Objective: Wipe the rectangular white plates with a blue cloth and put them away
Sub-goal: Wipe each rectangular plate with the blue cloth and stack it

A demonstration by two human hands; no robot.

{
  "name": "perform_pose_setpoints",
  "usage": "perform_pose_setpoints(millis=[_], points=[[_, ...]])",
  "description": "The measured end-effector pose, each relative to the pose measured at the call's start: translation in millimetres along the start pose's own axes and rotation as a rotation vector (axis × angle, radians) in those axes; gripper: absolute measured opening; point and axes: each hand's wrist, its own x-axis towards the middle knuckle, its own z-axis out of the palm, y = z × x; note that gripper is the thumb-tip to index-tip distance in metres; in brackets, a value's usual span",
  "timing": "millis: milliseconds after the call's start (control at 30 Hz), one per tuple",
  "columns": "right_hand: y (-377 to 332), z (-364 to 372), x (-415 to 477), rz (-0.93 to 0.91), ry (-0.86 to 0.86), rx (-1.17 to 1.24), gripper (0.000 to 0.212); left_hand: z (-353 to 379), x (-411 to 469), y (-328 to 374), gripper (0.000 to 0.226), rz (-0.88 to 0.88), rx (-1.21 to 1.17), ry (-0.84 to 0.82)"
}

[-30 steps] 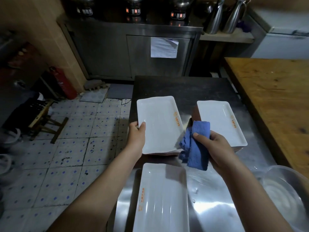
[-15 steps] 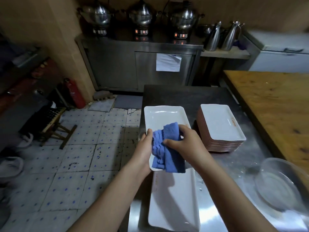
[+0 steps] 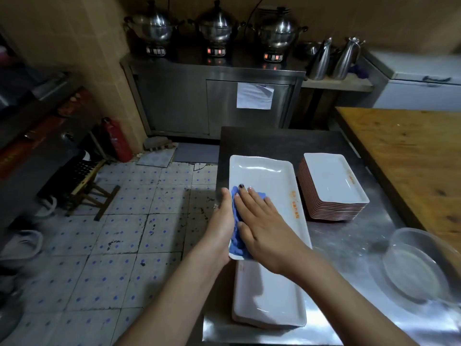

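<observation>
There are three pots (image 3: 152, 26) (image 3: 217, 24) (image 3: 277, 28), two jugs (image 3: 320, 59) (image 3: 348, 58), two plate stacks (image 3: 333, 181) (image 3: 272, 303), one held plate (image 3: 269, 176), one cloth (image 3: 236, 242).

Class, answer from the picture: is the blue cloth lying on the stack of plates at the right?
No, the right hand presses the blue cloth onto the plate that the left hand grips.

Frame centre: a plate (image 3: 270, 178) over the tabletop (image 3: 349, 250), with the left hand (image 3: 222, 221) at its left edge and the right hand (image 3: 264, 231) on a cloth (image 3: 237, 245) on it. Below lies a pile (image 3: 272, 305) of plates. To its right is a stack (image 3: 334, 181) — and a bowl (image 3: 416, 268) at lower right.
</observation>
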Motion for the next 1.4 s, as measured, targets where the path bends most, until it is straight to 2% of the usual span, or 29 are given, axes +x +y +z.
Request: perform_pose_setpoints(millis=[100, 167, 300, 600, 767, 933, 1200, 1400], points=[[3.6, -7.1, 14.1, -0.037, 0.015, 0.013, 0.055, 3.2, -6.4, -0.2, 0.050, 0.062, 0.018, -0.002], [11.3, -13.3, 25.7, -0.031, 0.032, -0.069, 0.054, 4.9, -9.3, 0.8, 0.046, 0.076, 0.052, -0.031], [32.3, -26.9, 45.7, 0.082, 0.030, -0.205, 0.054, 5.9, -13.8, 0.6, 0.041, 0.101, 0.112, -0.024], [52.5, -24.7, 31.2, 0.269, 0.012, -0.242, 0.054, -0.6, -10.5, 3.5, 0.033, 0.117, 0.088, 0.038], [55.7, -19.6, 11.9, 0.296, 0.043, -0.287, 0.055, -6.6, -9.7, 10.8, 0.030, 0.132, 0.105, 0.044], [43.6, -12.3, -11.3, 0.254, 0.039, -0.280, 0.057, -4.9, -7.9, 16.2, 0.030, 0.165, 0.108, 0.059], [11.0, 3.3, -26.2, 0.141, -0.035, -0.039, 0.056, 3.2, -7.2, 11.5, 0.034, 0.162, 0.124, 0.088], [4.5, 0.1, -5.6, 0.063, 0.051, -0.076, 0.057, 19.2, -11.9, 10.2, 0.041, 0.143, 0.084, 0.116]])
